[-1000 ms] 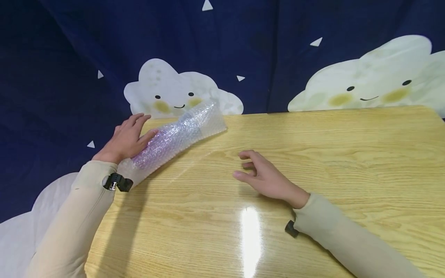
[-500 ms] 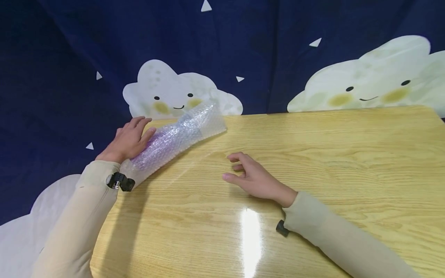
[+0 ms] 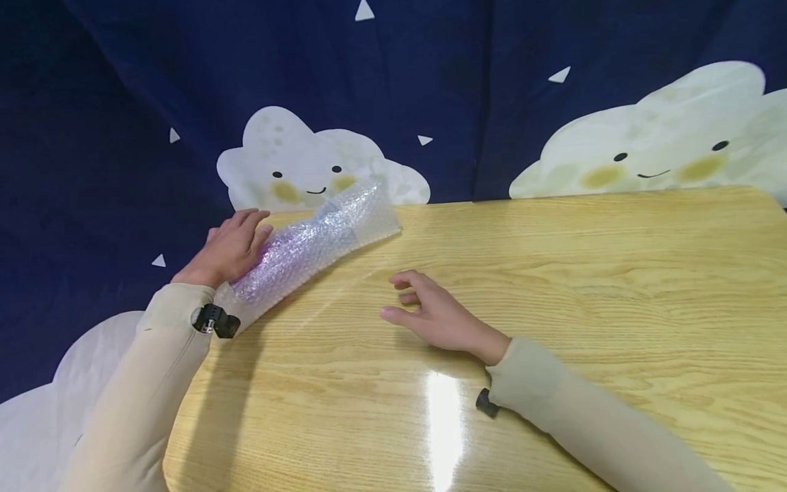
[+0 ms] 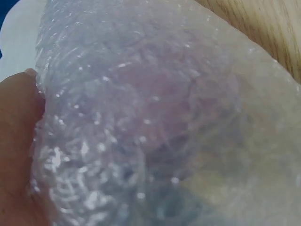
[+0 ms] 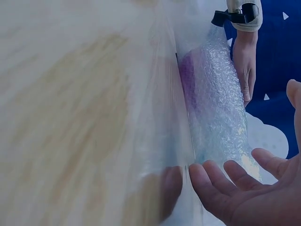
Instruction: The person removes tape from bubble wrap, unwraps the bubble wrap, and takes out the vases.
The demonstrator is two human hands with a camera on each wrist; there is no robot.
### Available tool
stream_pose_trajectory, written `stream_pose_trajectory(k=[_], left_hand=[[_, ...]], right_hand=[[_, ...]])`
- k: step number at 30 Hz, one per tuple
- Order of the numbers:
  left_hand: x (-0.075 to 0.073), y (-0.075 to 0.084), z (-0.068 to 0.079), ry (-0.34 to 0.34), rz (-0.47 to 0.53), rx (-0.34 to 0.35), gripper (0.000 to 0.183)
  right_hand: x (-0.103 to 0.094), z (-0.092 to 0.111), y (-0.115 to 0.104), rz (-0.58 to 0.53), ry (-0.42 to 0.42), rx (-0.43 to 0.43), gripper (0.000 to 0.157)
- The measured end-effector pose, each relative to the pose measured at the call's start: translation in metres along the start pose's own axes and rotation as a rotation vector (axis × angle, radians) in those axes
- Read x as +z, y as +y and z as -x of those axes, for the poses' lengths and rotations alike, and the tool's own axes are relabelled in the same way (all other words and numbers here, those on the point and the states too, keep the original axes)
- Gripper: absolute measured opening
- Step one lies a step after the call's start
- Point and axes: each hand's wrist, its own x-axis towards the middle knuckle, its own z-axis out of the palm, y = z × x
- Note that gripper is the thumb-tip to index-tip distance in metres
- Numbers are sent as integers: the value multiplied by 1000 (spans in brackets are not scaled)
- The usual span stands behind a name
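Note:
A long bubble-wrapped package [image 3: 307, 249] lies slantwise at the table's back left, purple and pale blue showing through the wrap. Its contents cannot be made out. My left hand [image 3: 227, 249] rests along the package's left side, thumb against the wrap and fingers extended past its back edge. Bubble wrap [image 4: 141, 117] fills most of the left wrist view, with part of the hand [image 4: 19, 150] at the left edge. Over the middle of the table, my right hand [image 3: 439, 314] holds nothing, its fingers loosely bent towards the package. In the right wrist view its fingers [image 5: 240, 176] are spread.
The wooden table [image 3: 584, 294] extends to the right and front, with a bright light reflection on it. Behind it hangs a dark blue curtain [image 3: 443, 82] printed with smiling clouds and white triangles. The package's far end reaches the table's back edge.
My right hand has moved left across the table, closer to the package. My left hand has shifted only slightly, and the package has stayed nearly in place.

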Motion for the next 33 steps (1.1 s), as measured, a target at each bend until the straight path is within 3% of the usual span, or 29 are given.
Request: stream_pose_trajectory(k=[8,20,33], left_hand=[[-6,-7,-1,32,-2,-21,71],[-10,-27,1,3,7,-149,73],[-10,-33,0,-38,7,-159,88]], right_hand=[[4,-5,-5,-11,-18,11,70],[13,-15,-4,-34,-23,16,69],[21,-22,-9,-54,-31,19,67]])
